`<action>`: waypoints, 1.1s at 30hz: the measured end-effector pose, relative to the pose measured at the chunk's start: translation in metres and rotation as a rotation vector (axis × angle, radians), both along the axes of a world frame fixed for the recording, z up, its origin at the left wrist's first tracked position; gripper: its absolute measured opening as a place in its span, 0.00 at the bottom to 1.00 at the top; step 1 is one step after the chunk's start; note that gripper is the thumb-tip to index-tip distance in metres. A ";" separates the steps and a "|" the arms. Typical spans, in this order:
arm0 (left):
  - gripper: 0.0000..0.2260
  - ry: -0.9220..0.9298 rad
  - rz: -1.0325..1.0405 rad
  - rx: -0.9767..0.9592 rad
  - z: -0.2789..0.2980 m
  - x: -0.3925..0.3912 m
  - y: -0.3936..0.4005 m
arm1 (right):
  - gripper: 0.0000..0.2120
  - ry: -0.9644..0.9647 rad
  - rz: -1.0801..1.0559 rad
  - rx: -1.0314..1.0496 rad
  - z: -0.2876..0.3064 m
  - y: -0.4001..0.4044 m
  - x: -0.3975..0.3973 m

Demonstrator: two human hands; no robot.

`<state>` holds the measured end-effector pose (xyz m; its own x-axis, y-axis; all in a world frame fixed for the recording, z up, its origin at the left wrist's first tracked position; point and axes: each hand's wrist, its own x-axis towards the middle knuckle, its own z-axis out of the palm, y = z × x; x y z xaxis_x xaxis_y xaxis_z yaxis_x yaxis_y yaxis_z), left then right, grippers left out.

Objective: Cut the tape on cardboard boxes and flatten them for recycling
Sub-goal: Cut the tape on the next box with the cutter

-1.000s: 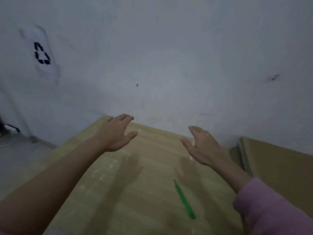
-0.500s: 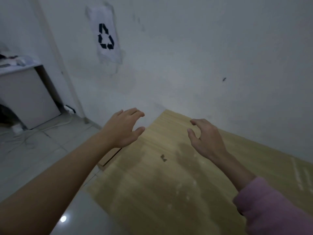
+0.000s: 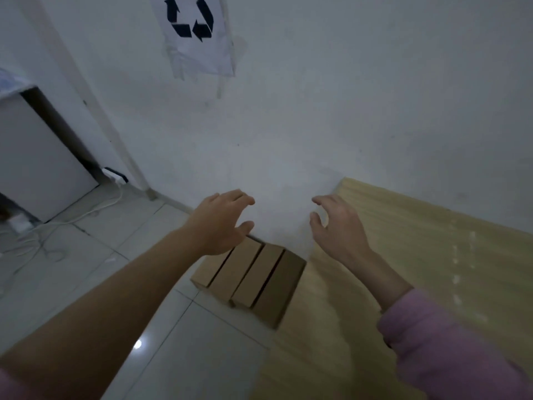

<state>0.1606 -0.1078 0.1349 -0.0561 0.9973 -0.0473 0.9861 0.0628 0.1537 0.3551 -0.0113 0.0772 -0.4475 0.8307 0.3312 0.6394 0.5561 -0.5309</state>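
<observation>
Several brown cardboard boxes (image 3: 251,277) stand side by side on the floor against the white wall, just left of the wooden table (image 3: 418,255). My left hand (image 3: 222,223) hovers above the far left end of the row, fingers loosely spread and empty. Over the table's left corner, my right hand (image 3: 337,226) hangs with fingers loosely curved, holding nothing. Neither hand touches a box. No cutter is in view.
A paper sign with a black recycling symbol (image 3: 193,27) is taped to the wall above the boxes. A white cabinet (image 3: 37,160) stands at the left, with a power strip (image 3: 115,174) and white cables (image 3: 72,217) on the tiled floor.
The view has swung left and down, off the table. The green cutter and the flattened cardboard at the right have left the view; the row of boxes on the floor has appeared beneath my hands.
</observation>
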 end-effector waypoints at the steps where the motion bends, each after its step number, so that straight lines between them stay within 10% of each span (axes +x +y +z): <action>1: 0.21 -0.019 -0.010 -0.007 -0.006 -0.011 0.004 | 0.18 -0.008 -0.013 -0.021 -0.005 0.000 -0.012; 18: 0.19 -0.287 -0.192 -0.163 -0.132 -0.193 0.022 | 0.15 -0.019 -0.305 -0.295 -0.112 -0.060 -0.205; 33: 0.17 -0.416 0.103 -0.345 -0.498 -0.322 0.073 | 0.20 -0.089 -0.433 -0.799 -0.468 -0.024 -0.298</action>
